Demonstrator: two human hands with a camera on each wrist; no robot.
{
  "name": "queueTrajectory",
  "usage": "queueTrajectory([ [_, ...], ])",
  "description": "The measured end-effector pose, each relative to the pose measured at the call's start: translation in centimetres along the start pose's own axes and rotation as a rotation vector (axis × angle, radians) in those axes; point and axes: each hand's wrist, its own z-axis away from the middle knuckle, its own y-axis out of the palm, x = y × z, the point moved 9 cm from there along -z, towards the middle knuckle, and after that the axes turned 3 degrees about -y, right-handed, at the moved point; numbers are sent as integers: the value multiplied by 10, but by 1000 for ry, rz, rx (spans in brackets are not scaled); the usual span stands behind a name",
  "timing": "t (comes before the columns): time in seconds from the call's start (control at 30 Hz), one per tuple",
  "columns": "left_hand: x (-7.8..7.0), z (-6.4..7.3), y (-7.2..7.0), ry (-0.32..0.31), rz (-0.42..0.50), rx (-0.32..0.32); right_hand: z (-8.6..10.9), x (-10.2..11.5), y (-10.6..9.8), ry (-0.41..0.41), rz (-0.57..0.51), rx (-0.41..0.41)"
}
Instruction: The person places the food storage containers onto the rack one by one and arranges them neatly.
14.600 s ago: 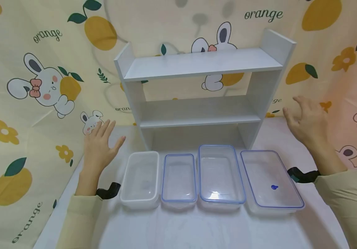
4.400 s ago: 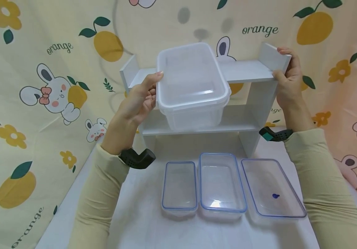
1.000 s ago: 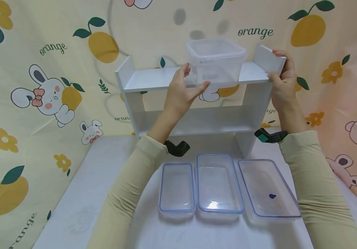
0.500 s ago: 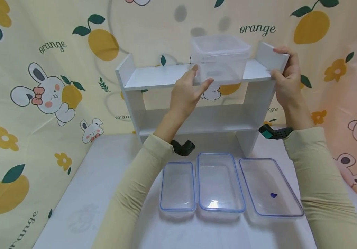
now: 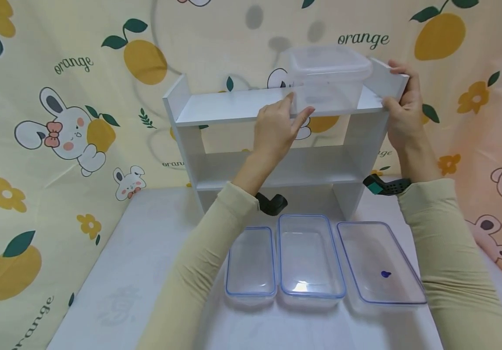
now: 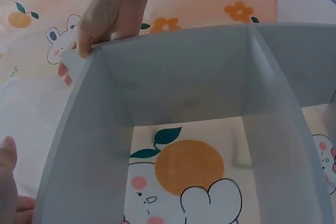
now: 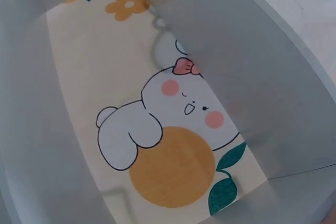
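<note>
A: Where is the frosted lidded box (image 5: 330,80)?
B: On the top board of the white shelf unit (image 5: 216,108), toward its right end. The lid is on, and the box sits upright, its lower front about level with the board's front edge. I can't tell whether the base rests fully on the board.

A: What is the left hand (image 5: 275,127) doing?
B: Pressing on the box's left front corner. The fingers lie along the left side, the thumb stretches across the lower front; they are fairly straight, not wrapped round it.

A: And the right hand (image 5: 408,104)?
B: That one grips the upright panel at the unit's right end, thumb in front, fingers over the far side. The left wrist view shows it on the panel too.

A: How close is the box to that panel?
B: Near; a strip of white board shows between their lower parts.

A: What stands on the counter (image 5: 119,272)?
B: Three clear containers with blue rims, side by side in front of the unit: a narrow one (image 5: 251,262) on the left, partly behind the left sleeve (image 5: 207,262), a longer one (image 5: 310,257) in the middle, and a wide one (image 5: 378,253) on the right, with a dark blue mark (image 5: 385,274) on top.
</note>
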Motion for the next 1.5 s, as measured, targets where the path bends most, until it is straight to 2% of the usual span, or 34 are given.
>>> queueTrajectory([
  [0.1,-5,0,-1,-2,-59,-54,1,1,0,10,-13,-17],
  [0.2,-8,1,-2,-25,-74,-95,1,2,0,5,-24,-23],
  [0.33,-13,2,-1,-39,-63,-96,1,3,1,-13,-51,-14],
  [0.47,-17,4,1,-21,-79,-97,1,3,1,-33,-59,5],
  [0.63,-16,11,-4,-5,-57,-131,1,2,2,-48,-56,12],
  [0.9,-21,29,-12,102,0,-179,2,0,0,-18,-6,-19],
  [1.3,-22,59,-21,228,80,-256,2,1,0,-26,-24,-11],
  [1.5,-17,75,-22,270,102,-248,2,1,1,-27,-47,-6],
])
